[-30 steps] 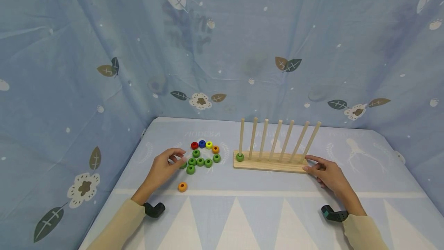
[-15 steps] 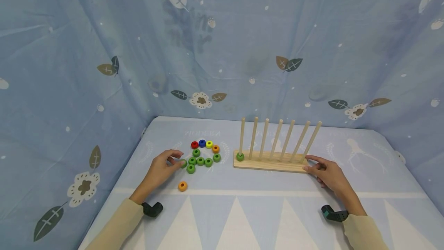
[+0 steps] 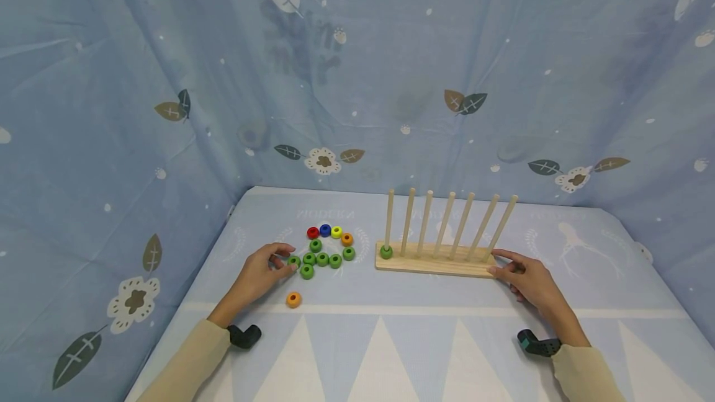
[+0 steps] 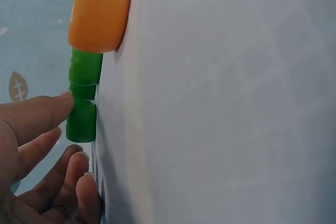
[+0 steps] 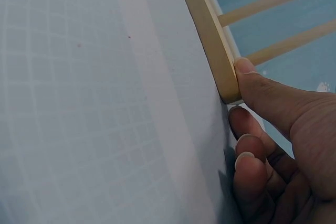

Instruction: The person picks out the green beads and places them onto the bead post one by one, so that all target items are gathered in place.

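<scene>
My left hand [image 3: 260, 273] is at the left side of a group of green beads, its thumb and fingers spread about the leftmost green bead [image 3: 293, 261]. In the left wrist view the thumb tip overlaps that green bead [image 4: 82, 121], while the other fingers stand apart from it; whether the thumb touches cannot be told. My right hand [image 3: 529, 279] grips the right end of a wooden peg stand [image 3: 436, 267], thumb at the front edge and index finger at the back. A green bead [image 3: 386, 252] sits at the foot of the leftmost peg.
Red [image 3: 313, 232], blue [image 3: 325, 230] and yellow [image 3: 336, 232] beads lie behind the green ones, beside an orange bead [image 3: 347, 239]. Another orange bead [image 3: 293, 299] lies nearer the front. A patterned blue curtain [image 3: 368, 79] rises behind the table [image 3: 346, 340].
The left hand has drawn slightly back and left, and the leftmost green bead shows more fully between its fingers. The right hand keeps its grip on the peg stand.
</scene>
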The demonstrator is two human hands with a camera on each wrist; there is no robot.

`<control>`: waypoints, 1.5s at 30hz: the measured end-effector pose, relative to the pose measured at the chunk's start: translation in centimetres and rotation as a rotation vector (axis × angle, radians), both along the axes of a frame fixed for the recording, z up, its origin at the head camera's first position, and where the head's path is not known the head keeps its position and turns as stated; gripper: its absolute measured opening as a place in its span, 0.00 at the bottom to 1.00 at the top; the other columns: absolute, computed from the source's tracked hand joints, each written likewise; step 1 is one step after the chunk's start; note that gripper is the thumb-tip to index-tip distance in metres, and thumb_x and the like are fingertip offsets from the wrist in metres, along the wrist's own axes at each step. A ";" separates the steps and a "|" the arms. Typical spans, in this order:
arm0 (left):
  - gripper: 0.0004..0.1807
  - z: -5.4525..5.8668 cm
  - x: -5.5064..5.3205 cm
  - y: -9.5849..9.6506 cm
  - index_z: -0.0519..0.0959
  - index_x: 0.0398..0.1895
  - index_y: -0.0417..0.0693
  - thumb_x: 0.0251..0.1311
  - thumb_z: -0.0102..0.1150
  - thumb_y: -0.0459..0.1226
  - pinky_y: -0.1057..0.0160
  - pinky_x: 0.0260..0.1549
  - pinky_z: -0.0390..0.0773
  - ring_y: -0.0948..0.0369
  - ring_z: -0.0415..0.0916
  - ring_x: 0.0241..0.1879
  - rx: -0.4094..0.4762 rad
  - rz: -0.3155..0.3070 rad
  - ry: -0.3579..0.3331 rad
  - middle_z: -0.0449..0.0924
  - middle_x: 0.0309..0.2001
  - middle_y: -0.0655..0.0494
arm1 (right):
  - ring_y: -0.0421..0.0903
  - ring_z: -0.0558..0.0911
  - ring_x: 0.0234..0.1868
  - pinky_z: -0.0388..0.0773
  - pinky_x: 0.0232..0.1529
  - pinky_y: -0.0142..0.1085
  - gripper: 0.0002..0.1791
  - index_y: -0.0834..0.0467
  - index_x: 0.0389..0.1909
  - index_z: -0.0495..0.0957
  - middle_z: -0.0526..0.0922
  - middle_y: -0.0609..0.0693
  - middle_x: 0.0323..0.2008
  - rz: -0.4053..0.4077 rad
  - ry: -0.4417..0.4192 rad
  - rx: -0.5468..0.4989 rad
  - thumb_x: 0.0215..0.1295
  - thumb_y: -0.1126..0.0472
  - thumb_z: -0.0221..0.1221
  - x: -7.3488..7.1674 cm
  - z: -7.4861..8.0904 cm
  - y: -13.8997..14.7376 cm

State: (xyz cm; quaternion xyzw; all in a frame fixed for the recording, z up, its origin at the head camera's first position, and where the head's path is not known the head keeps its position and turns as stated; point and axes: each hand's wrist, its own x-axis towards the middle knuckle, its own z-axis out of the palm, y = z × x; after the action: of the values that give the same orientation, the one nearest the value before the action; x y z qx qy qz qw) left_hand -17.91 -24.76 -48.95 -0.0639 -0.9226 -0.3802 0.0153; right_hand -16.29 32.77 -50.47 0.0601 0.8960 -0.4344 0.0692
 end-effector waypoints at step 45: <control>0.18 0.1 -0.2 0.4 0.83 0.54 0.45 0.62 0.73 0.38 0.59 0.34 0.76 0.59 0.77 0.36 -0.058 0.025 0.008 0.84 0.46 0.52 | 0.43 0.72 0.21 0.74 0.20 0.36 0.38 0.57 0.74 0.70 0.77 0.53 0.32 0.010 0.014 -0.013 0.69 0.45 0.67 0.1 0.1 0.1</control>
State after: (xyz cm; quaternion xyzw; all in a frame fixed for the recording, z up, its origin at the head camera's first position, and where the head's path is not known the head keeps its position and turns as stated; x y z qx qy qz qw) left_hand -18.15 -24.40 -48.89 -0.0542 -0.9338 -0.3529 0.0220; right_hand -16.18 32.85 -50.36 0.0521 0.8939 -0.4404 0.0654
